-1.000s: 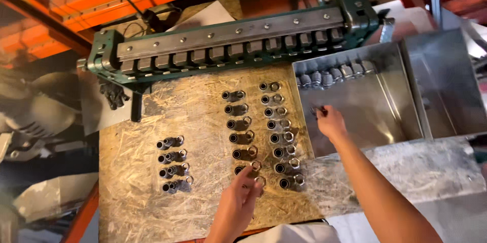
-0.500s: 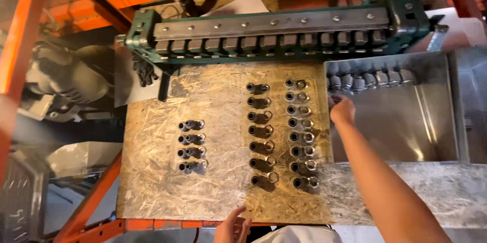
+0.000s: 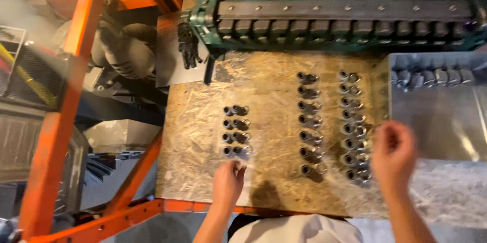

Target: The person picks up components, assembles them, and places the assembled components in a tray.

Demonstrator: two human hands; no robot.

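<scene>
— What sits along the top of the board (image 3: 274,182)?
— A green bar (image 3: 345,17) with a row of grey blocks; a black glove (image 3: 188,45) hangs at its left end.
— And to the right?
— A steel tray (image 3: 441,121); small grey pieces (image 3: 431,77) lined up at its far edge.
— The left side?
— Orange racking (image 3: 66,101); a grey machine (image 3: 127,53) behind it.

board (image 3: 274,172): three fitting rows (image 3: 310,123) | tray (image 3: 446,121) right, seemingly | clamp bar (image 3: 345,20) behind

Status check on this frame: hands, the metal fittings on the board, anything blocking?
Left hand at the short column of fittings, fingers curled, grip unclear. Right hand beside the right column of fittings, blurred. Nothing between hands and the chipboard.
</scene>
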